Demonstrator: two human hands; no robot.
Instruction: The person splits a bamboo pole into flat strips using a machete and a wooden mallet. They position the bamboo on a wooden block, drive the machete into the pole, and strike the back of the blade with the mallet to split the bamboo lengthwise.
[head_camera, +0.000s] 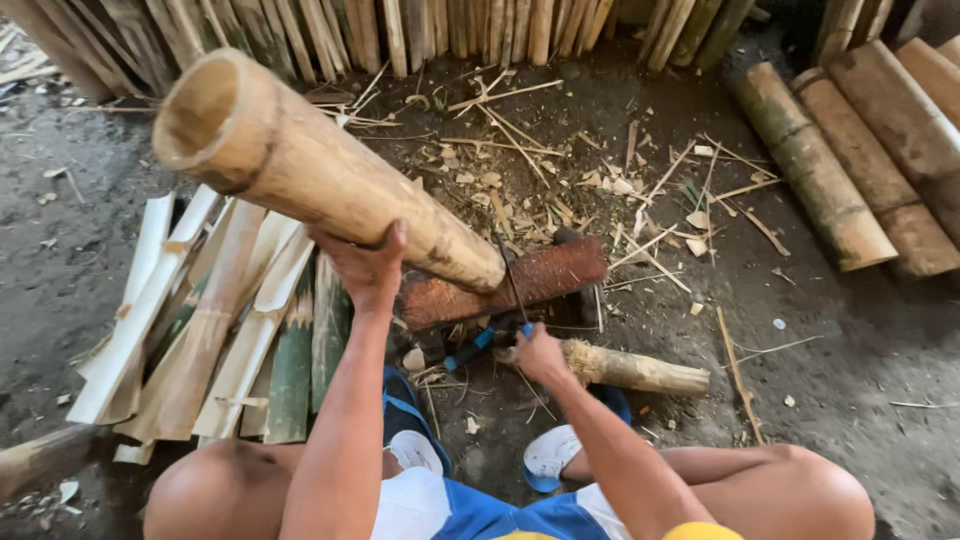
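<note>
At the far left, a fan of split bamboo slats (215, 330) lies flat on the dirt floor (60, 270), pale inner faces up, with a few green-skinned ones among them. Above them a thick, hollow bamboo culm (300, 165) slants from upper left down to the right; its open end faces the camera and looks empty inside, and its lower end rests on a reddish-brown wooden block (505, 283). The left hand (365, 262) is pressed against the culm's underside, fingers curled up around it, steadying it. Right of that, the right hand (537, 352) is clenched around the handle of a blade with blue wrapping (483, 340), just in front of the block; the thin blade rises toward the culm's lower end. A short frayed bamboo mallet (630, 368) lies on the ground touching the right hand's far side. Chips and splinters (600, 190) litter the floor beyond. At the far right, 4 whole bamboo sections (850, 170) lie side by side.
</note>
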